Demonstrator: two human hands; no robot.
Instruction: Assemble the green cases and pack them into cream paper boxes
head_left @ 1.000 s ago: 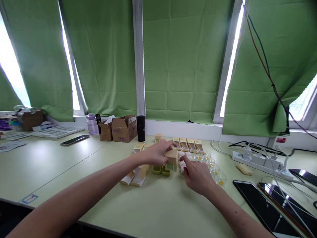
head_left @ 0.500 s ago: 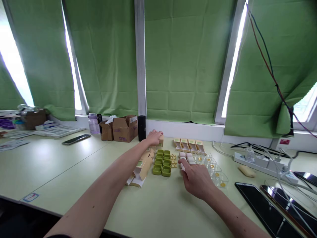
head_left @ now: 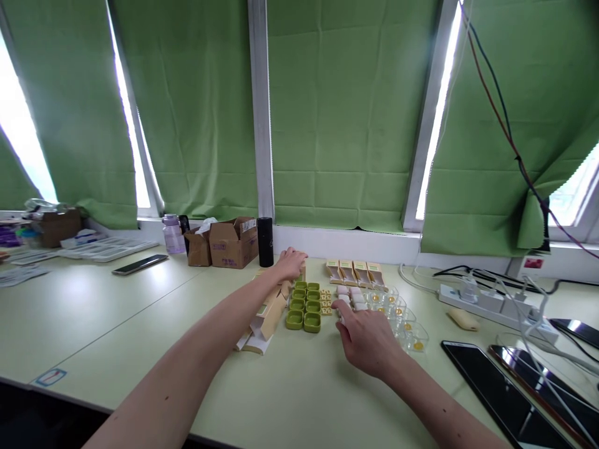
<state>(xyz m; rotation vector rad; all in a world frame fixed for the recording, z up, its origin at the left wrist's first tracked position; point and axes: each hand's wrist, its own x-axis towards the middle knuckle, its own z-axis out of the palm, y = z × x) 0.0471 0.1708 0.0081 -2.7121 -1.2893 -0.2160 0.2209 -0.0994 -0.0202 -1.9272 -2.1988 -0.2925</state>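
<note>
My left hand (head_left: 291, 263) reaches to the far end of a row of cardboard boxes, its fingers bent over a small tan box (head_left: 303, 274); the fingertips are partly hidden. My right hand (head_left: 367, 333) is low over the table, with index finger and thumb around a small white block (head_left: 342, 320) at the near end of a pale group. Between the hands stand two columns of green square cups (head_left: 312, 322) and small yellow pieces (head_left: 326, 304). Clear cups with yellow centres (head_left: 416, 340) lie right of the blocks. Opened tan boxes (head_left: 269, 318) line the left forearm.
Several open tan boxes (head_left: 346, 272) stand at the back. A black cylinder (head_left: 265, 242), brown cartons (head_left: 233, 243) and a purple bottle (head_left: 173, 234) are back left. On the right lie a power strip (head_left: 496, 305), cables, a beige object (head_left: 463, 319) and dark phones (head_left: 486, 380).
The view has shifted slightly, moving the scene a little to the left. Both hands stay at nearly the same places, the left still at the far box and the right at the white blocks.
</note>
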